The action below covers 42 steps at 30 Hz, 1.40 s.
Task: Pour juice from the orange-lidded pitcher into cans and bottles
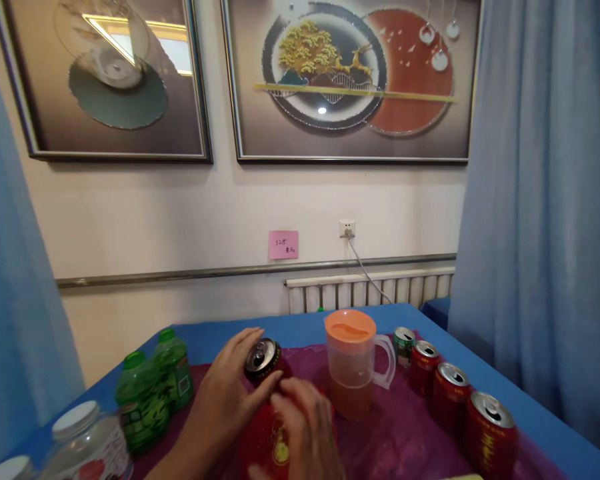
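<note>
My left hand (230, 387) is curved round a drinks can (263, 358) with a dark rim and an opened top, the fingers behind it and the thumb in front. Close by on the right, my right hand (307, 430) is over a red object with a gold emblem (267, 437). Its thumb is spread from its slightly blurred fingers, and I see nothing gripped in them. Much of the red object is hidden by both hands, so its kind is unclear. A clear pitcher (351, 367) with an orange lid and some brownish liquid stands right of the hands.
Several opened cans, such as a red can (491, 433), line the right side. Green bottles (143, 407) and a white-lidded jar (87, 443) stand at left. A purple sheet (395, 443) covers part of the blue table (300, 329). Blue curtains (535, 200) flank both sides.
</note>
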{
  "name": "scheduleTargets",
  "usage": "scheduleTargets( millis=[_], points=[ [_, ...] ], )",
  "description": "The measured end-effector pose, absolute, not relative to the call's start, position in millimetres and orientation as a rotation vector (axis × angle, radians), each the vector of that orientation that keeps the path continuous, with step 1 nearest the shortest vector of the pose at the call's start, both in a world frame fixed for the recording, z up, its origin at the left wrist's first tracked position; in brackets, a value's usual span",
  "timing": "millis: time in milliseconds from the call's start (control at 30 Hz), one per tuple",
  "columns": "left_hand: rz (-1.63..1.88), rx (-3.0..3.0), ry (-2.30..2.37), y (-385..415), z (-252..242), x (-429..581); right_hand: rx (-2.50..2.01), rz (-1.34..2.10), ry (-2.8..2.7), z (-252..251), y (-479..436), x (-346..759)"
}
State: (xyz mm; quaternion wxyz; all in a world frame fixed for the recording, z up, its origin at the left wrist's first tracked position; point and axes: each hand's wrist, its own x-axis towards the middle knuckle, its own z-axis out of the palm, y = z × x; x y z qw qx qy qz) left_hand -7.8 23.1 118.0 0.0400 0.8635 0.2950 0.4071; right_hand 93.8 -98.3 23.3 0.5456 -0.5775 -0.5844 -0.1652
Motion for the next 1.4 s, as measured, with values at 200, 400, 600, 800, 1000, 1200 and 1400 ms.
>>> scheduleTargets(
  millis=[200,400,600,800,1000,1200,1400],
  points=[
    [1.203,2.589,0.886,-3.5,106.5,1.6,-1.362,-0.372,-1.280,20.7,-77.9,125.7],
    [1.063,2.440,0.830,-12.3,78.9,-9.7,-1.333,-0.161,-1.286,2.1,-82.8,127.6],
    [0.967,2.274,0.754,-6.6,70.1,-30.8,-1.304,-0.006,-1.189,-5.5,-89.7,135.5],
    [0.720,1.964,0.445,0.6,66.5,-14.6,-1.122,0.233,-1.208,-8.8,-88.6,146.0],
    [0.603,1.802,0.347,13.7,55.6,-6.4,-0.881,0.308,-1.349,5.1,-87.6,155.4],
    [0.605,1.767,0.363,25.7,32.0,-11.0,-0.999,0.248,-1.449,-3.0,-86.8,156.6],
    [0.678,1.818,0.441,26.9,16.3,-16.0,-1.221,0.078,-1.489,-24.5,-89.1,153.5]
  ],
)
